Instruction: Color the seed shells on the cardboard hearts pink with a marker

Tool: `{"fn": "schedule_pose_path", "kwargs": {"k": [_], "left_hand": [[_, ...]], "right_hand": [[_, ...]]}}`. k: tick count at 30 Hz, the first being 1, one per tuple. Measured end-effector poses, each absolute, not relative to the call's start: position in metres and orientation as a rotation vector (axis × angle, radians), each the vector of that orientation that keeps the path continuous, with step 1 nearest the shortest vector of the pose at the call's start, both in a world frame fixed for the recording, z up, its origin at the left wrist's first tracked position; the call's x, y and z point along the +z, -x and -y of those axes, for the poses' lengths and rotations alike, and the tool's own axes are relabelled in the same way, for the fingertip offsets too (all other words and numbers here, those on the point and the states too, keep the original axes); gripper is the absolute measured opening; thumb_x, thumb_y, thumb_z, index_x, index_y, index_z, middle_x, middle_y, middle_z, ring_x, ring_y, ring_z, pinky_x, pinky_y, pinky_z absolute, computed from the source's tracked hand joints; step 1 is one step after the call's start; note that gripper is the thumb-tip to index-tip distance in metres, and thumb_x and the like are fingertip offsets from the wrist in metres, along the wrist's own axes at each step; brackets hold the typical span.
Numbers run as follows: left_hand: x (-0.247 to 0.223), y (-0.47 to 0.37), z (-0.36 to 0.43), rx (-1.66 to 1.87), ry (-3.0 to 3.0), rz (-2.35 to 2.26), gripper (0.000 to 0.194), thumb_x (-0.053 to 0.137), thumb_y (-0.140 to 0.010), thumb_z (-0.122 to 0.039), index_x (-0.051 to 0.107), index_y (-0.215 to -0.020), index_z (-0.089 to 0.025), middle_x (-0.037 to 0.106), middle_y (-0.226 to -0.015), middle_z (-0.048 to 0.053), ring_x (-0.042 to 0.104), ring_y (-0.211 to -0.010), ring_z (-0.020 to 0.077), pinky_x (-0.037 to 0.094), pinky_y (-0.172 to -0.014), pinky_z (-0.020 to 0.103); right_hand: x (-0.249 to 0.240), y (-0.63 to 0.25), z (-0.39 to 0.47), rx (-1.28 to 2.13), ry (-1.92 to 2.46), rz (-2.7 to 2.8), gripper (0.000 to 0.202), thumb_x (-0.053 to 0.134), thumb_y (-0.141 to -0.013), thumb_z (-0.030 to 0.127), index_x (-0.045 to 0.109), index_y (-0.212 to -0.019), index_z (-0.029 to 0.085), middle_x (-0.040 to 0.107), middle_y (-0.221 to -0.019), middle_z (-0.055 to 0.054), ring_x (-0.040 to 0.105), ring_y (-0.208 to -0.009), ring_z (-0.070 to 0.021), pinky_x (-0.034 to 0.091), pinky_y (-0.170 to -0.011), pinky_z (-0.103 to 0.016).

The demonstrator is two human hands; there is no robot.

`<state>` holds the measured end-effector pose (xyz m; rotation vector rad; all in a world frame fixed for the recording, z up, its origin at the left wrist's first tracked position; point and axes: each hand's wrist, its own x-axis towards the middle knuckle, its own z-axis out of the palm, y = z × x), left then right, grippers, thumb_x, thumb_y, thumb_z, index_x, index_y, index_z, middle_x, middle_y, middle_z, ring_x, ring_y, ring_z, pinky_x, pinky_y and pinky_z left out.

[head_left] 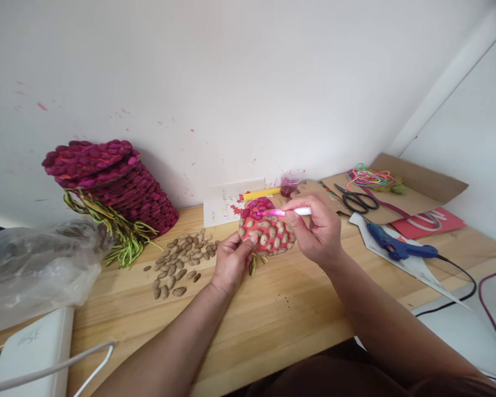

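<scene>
Red shows between tan peanut shells on the round disc [271, 238], magenta at its far-left part, its flat face up toward the camera above the table [297, 320]. The left hand [232, 259] pinches its near edge; the right hand [317, 229] pinches a white-handled brush [301, 211], pink tip on the magenta shells. Writing on the white paper [215, 209] is too small to read.

Red disc [271, 236], right of loose peanuts [174, 263]: studded with peanuts, far-left part magenta and wet-looking, remainder tan. Brush [302, 211]: white handle, pink bristles, slanted over disc's painted part.
</scene>
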<state>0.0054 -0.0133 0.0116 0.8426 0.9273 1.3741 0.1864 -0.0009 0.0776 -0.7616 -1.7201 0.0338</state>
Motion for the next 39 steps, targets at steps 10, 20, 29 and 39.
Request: {"fn": "schedule_pose_path", "kwargs": {"k": [10, 20, 29, 39], "left_hand": [[0.0081, -0.0045, 0.0103, 1.385, -0.819, -0.947, 0.05, 0.097, -0.057, -0.054, 0.069, -0.069, -0.015, 0.05, -0.052, -0.006, 0.034, -0.042, 0.0043, 0.022, -0.04, 0.02], [0.0097, -0.0056, 0.0115, 1.369, -0.817, -0.962, 0.049, 0.096, -0.058, -0.053, 0.067, -0.067, -0.015, 0.048, -0.049, -0.007, 0.033, -0.04, 0.0043, 0.02, -0.04, 0.02], [0.0111, -0.0048, 0.012, 1.354, -0.814, -0.97, 0.049, 0.095, -0.057, -0.055, 0.066, -0.067, -0.016, 0.047, -0.047, -0.006, 0.032, -0.039, 0.0047, 0.021, -0.039, 0.02], [0.012, -0.005, 0.0117, 1.35, -0.8, -0.976, 0.049, 0.096, -0.055, -0.054, 0.068, -0.068, -0.015, 0.048, -0.048, -0.006, 0.033, -0.039, 0.0046, 0.021, -0.038, 0.019]], "right_hand": [[0.0788, -0.1864, -0.0002, -0.068, 0.783, 1.785, 0.007, 0.064, -0.095, 0.019, 0.069, -0.094, 0.024, 0.075, -0.086, -0.004, 0.066, -0.087, -0.0218, 0.053, -0.081, -0.04], [0.0761, -0.1872, -0.002, 0.001, 0.78, 1.792, 0.008, 0.063, -0.096, 0.021, 0.07, -0.095, 0.024, 0.075, -0.089, -0.004, 0.067, -0.089, -0.0222, 0.054, -0.081, -0.041], [0.0744, -0.1897, -0.0051, 0.016, 0.78, 1.744, 0.006, 0.064, -0.096, 0.022, 0.069, -0.095, 0.024, 0.074, -0.088, -0.003, 0.067, -0.085, -0.0205, 0.053, -0.081, -0.039], [0.0745, -0.1891, -0.0055, 0.021, 0.79, 1.735, 0.007, 0.063, -0.097, 0.022, 0.07, -0.095, 0.023, 0.074, -0.089, -0.004, 0.067, -0.087, -0.0207, 0.053, -0.081, -0.039]]}}
